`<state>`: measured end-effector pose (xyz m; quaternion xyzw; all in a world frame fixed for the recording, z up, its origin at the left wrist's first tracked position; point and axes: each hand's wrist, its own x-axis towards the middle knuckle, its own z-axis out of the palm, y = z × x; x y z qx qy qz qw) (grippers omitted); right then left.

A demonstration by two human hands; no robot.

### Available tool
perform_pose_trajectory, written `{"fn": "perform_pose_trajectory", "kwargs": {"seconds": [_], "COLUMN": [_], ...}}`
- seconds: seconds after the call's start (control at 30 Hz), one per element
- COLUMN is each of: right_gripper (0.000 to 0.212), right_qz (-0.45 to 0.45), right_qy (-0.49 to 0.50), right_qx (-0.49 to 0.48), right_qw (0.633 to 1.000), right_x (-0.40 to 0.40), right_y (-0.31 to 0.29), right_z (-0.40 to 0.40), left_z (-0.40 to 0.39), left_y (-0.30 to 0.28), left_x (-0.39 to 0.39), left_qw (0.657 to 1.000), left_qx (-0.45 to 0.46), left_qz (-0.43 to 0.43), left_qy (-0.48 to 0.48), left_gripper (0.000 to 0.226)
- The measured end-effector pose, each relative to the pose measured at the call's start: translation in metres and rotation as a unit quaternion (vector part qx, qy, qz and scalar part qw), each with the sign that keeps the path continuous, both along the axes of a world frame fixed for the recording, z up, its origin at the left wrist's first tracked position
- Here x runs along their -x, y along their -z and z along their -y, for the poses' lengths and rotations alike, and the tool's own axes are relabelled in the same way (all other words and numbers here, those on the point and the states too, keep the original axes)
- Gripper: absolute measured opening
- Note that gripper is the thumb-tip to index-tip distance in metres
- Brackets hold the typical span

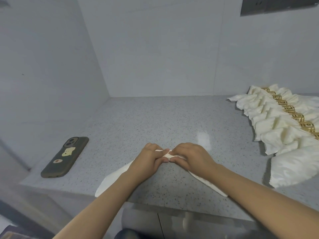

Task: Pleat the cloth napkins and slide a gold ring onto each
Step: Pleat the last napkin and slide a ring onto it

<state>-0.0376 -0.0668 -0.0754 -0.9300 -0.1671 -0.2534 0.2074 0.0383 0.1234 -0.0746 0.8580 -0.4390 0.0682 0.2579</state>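
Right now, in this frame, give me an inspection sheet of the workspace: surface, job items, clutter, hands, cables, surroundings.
Surface: grey speckled counter, a light glare patch right of centre.
Job's things: cream napkin gathered at its middle, its ends trailing toward the near edge; row of finished napkins with gold rings at right; flat napkin below them.
Clutter: phone lying camera side up at left.
Hands: left hand and right hand both pinch the napkin's middle.
Cables: nothing seen.
Surroundings: pale wall panels; dark panel top right; cabinet front below the counter.
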Motion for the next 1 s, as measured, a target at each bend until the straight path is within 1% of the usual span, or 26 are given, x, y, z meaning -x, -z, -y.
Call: {"fn": "perform_pose_trajectory", "kwargs": {"seconds": [0.13, 0.2, 0.3, 0.4, 0.47, 0.6, 0.7, 0.77, 0.83, 0.9, 1.0], "right_gripper": [0.046, 0.040, 0.027, 0.024, 0.023, 0.024, 0.024, 0.025, 0.026, 0.028, 0.030], "right_qz": [-0.054, -0.063, -0.073, -0.061, -0.056, -0.046, -0.042, -0.032, -0.018, -0.029, -0.052], "right_qy": [0.018, 0.033, 0.063, 0.107, 0.141, 0.213, 0.248, 0.272, 0.312, 0.327, 0.363], "right_qx": [-0.032, -0.035, -0.044, -0.065, -0.091, -0.128, -0.188, -0.217, -0.214, -0.197, -0.181], "right_qw": [0.998, 0.997, 0.994, 0.990, 0.984, 0.968, 0.949, 0.937, 0.925, 0.924, 0.913], "right_x": [0.012, 0.019, 0.034, 0.056, 0.071, 0.104, 0.124, 0.138, 0.157, 0.158, 0.168], "right_y": [-0.007, -0.014, -0.029, -0.045, -0.057, -0.077, -0.088, -0.094, -0.099, -0.098, -0.094], "right_z": [0.011, 0.019, 0.039, 0.070, 0.092, 0.141, 0.170, 0.194, 0.227, 0.241, 0.281], "left_z": [0.013, 0.022, 0.044, 0.074, 0.094, 0.148, 0.185, 0.216, 0.256, 0.271, 0.312], "left_y": [-0.002, -0.005, -0.011, -0.025, -0.035, -0.053, -0.059, -0.063, -0.069, -0.070, -0.071], "left_x": [0.006, 0.009, 0.014, 0.019, 0.020, 0.026, 0.033, 0.040, 0.053, 0.055, 0.064], "left_qw": [1.000, 0.999, 0.998, 0.995, 0.993, 0.986, 0.980, 0.978, 0.970, 0.970, 0.974], "left_qx": [0.021, 0.022, 0.025, 0.050, 0.061, 0.081, 0.100, 0.097, 0.111, 0.097, 0.106], "left_qz": [0.004, 0.005, 0.037, 0.068, 0.078, 0.115, 0.134, 0.132, 0.142, 0.146, 0.101], "left_qy": [0.009, 0.023, 0.044, 0.060, 0.069, 0.094, 0.112, 0.127, 0.161, 0.170, 0.170], "left_gripper": [0.040, 0.038, 0.034, 0.033, 0.038, 0.027, 0.026, 0.029, 0.032, 0.035, 0.031]}}
